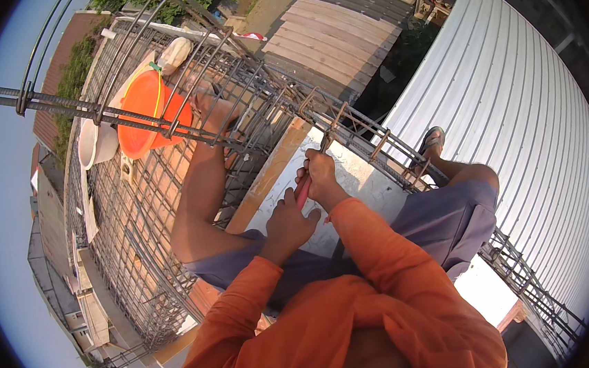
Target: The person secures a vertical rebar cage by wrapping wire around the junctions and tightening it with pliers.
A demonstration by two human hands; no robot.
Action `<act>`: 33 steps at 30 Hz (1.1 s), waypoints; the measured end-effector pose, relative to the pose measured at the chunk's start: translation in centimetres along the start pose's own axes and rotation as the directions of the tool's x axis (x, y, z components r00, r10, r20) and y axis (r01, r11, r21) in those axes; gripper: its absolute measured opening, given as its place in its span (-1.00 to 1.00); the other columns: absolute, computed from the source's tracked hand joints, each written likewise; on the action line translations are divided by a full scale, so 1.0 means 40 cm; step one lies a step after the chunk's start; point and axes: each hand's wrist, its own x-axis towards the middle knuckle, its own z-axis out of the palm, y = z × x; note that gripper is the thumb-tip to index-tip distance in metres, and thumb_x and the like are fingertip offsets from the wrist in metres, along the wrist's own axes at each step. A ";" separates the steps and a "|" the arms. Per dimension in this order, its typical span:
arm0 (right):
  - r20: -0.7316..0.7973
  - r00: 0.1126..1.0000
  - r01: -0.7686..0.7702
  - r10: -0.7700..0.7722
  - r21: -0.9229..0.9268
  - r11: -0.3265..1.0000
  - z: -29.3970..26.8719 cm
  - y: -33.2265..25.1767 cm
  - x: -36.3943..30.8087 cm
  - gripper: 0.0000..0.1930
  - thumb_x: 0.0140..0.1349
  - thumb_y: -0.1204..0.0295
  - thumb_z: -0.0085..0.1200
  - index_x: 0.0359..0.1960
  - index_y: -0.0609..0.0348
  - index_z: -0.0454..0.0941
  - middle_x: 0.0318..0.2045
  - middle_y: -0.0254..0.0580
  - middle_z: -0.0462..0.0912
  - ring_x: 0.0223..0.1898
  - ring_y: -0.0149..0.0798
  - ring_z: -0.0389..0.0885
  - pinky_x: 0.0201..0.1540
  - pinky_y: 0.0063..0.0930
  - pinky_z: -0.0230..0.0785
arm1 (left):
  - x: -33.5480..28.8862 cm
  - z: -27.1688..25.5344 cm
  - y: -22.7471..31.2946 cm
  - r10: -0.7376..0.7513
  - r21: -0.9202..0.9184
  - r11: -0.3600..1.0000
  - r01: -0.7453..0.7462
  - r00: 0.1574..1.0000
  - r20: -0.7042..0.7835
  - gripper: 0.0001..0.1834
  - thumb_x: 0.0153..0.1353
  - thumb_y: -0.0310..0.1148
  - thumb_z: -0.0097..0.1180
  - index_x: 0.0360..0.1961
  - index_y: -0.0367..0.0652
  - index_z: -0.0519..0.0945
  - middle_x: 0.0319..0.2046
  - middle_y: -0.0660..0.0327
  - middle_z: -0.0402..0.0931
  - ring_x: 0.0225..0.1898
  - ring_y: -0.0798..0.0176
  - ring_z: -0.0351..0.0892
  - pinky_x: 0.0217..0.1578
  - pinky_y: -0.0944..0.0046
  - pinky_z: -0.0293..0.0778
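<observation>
My right hand (321, 176) is wrapped round a pair of red-handled pincers (302, 192), just below their dark metal head. Lower down, the fingers of my left hand (288, 224) close on the handle end, with the thumb on its right side. The pincers slant up and to the right. Their head is at a thin rusty tie wire (339, 113) by the rebar beam cage (366, 133); whether the jaws grip the wire is too small to tell. Under both hands lies a pale formwork panel (356, 179) edged by a wooden board (266, 176).
A rebar mesh (128, 218) spreads across the left, under my left leg. Orange buckets (143, 120) and a whitish bucket (97, 142) stand there. Long rebar bars (60, 102) cross above them. To the right slopes a corrugated metal roof (509, 98), with my right foot (433, 147) near its edge.
</observation>
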 end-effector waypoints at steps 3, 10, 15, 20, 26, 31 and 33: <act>0.064 0.995 0.084 -0.077 -0.110 0.990 -0.059 -0.005 0.005 -0.76 0.18 0.32 0.02 -0.27 0.22 0.33 -0.59 -0.27 0.33 -0.61 -0.24 0.44 -0.58 -0.31 0.32 | 0.076 0.125 -0.095 0.072 -0.241 0.970 -0.020 0.975 0.211 -0.58 0.13 -0.19 0.04 -0.12 -0.33 0.43 -0.41 -0.02 0.55 -0.31 -0.07 0.58 -0.32 0.09 0.49; 0.496 0.866 -0.135 0.057 0.123 0.983 -0.123 -0.025 -0.005 -0.85 0.28 0.28 -0.05 -0.35 0.05 0.34 -0.60 -0.36 0.31 -0.66 -0.38 0.29 -0.54 -0.42 0.27 | 0.060 0.132 -0.089 0.303 -0.713 0.395 0.579 0.651 0.696 -0.54 0.15 -0.04 0.04 -0.13 -0.23 0.42 -0.47 0.19 0.49 -0.53 0.29 0.53 -0.67 0.39 0.39; -0.005 0.994 0.099 -0.106 -0.316 0.944 -0.071 0.007 -0.003 -0.71 0.23 0.16 0.00 -0.37 0.12 0.31 -0.65 -0.39 0.27 -0.76 -0.43 0.23 -0.72 -0.49 0.15 | 0.059 0.168 -0.063 0.162 -0.420 0.905 -0.071 0.969 0.186 -0.49 -0.04 -0.25 0.14 -0.05 -0.25 0.39 -0.39 0.13 0.48 -0.45 0.20 0.52 -0.35 0.19 0.45; 0.046 0.966 0.251 -0.256 -0.415 0.874 -0.089 -0.017 -0.040 -0.73 0.29 0.19 -0.10 -0.38 0.14 0.31 -0.72 -0.39 0.24 -0.77 -0.45 0.26 -0.73 -0.51 0.18 | 0.062 0.163 -0.127 0.414 -0.737 0.156 0.658 0.633 0.654 -0.52 -0.01 -0.36 0.03 0.01 -0.24 0.38 -0.38 0.13 0.51 -0.43 0.13 0.53 -0.33 0.12 0.46; 0.067 0.970 0.212 -0.234 -0.706 0.676 -0.163 0.026 -0.015 -0.64 0.30 0.20 -0.33 -0.36 0.28 0.37 -0.68 -0.24 0.37 -0.73 -0.27 0.41 -0.69 -0.41 0.27 | 0.002 0.167 -0.118 0.370 -0.766 0.158 0.623 0.682 0.631 -0.42 0.05 -0.39 -0.04 0.16 -0.31 0.28 -0.30 0.08 0.49 -0.36 0.17 0.55 -0.34 0.22 0.51; 0.035 0.965 0.213 -0.260 -0.686 0.696 -0.166 0.020 -0.004 -0.68 0.26 0.28 -0.27 -0.40 0.32 0.41 -0.62 -0.14 0.40 -0.69 -0.23 0.45 -0.65 -0.38 0.35 | -0.002 0.166 -0.122 0.256 -0.839 0.165 0.519 0.799 0.544 -0.38 0.04 -0.40 -0.02 0.17 -0.36 0.24 -0.21 0.09 0.45 -0.30 0.20 0.53 -0.35 0.26 0.50; 0.001 0.977 0.145 -0.215 -0.741 0.655 -0.163 0.008 -0.021 -0.71 0.30 0.28 -0.28 -0.29 0.23 0.43 -0.61 -0.28 0.37 -0.68 -0.33 0.44 -0.65 -0.43 0.33 | 0.001 0.192 -0.137 0.214 -0.886 0.149 0.439 0.860 0.462 -0.37 0.03 -0.39 -0.01 0.18 -0.35 0.24 -0.22 0.11 0.45 -0.27 0.22 0.52 -0.33 0.29 0.48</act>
